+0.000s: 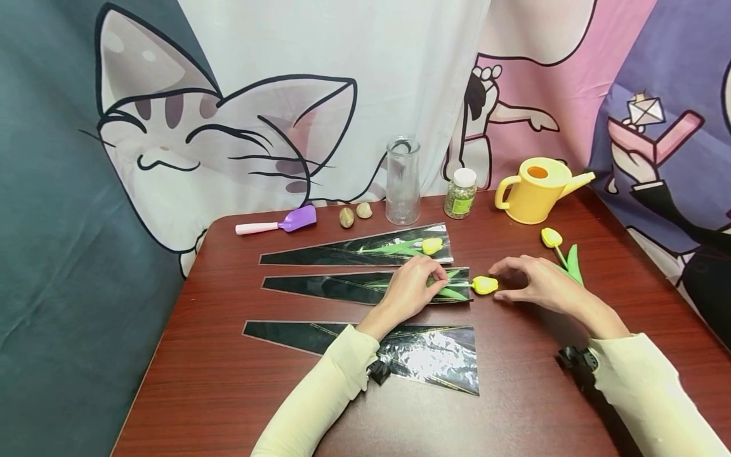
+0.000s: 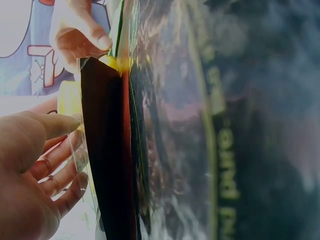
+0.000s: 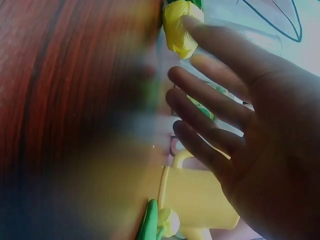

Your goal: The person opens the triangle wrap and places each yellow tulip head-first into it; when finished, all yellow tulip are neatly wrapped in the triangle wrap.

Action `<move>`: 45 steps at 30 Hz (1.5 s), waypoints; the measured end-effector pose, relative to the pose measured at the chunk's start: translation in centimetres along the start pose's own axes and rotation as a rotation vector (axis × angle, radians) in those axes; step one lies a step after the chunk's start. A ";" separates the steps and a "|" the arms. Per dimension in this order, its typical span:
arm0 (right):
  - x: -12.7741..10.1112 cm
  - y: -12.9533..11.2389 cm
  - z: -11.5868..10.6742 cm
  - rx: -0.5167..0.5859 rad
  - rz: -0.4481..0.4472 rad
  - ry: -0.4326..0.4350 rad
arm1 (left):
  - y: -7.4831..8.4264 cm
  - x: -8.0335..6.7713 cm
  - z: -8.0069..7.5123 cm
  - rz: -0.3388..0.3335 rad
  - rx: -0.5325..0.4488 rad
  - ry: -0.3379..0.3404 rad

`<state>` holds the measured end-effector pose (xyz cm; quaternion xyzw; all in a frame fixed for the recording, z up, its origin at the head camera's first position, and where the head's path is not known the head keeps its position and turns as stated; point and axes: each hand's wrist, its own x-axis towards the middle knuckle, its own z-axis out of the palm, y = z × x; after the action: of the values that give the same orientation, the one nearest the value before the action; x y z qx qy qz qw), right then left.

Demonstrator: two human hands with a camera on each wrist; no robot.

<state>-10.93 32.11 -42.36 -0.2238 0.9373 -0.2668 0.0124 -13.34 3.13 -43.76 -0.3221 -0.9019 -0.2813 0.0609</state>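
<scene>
My left hand pinches the clear film at the wide end of the middle flower sleeve. Inside that sleeve lie the stem and green leaves of a yellow tulip, whose head sticks out past the opening. Close around the head, my right hand holds its thumb and fingers apart; in the right wrist view the tulip shows at the fingertips. Farther back, an upper sleeve has another tulip lying in it. A lower sleeve lies flat nearer me, partly behind my left forearm.
One loose tulip lies beyond my right hand. Along the back edge stand a glass vase, a jar with a white lid and a yellow watering can. Two stones and a purple shovel lie back left.
</scene>
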 end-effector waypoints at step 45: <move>1.9 -2.4 2.1 0.362 -0.025 0.096 | 1.1 0.6 -0.8 0.041 0.003 0.063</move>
<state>-11.39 28.44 -42.83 -0.2167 0.8707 -0.4416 0.0042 -13.17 3.66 -42.38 -0.3316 -0.8931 -0.2886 0.0955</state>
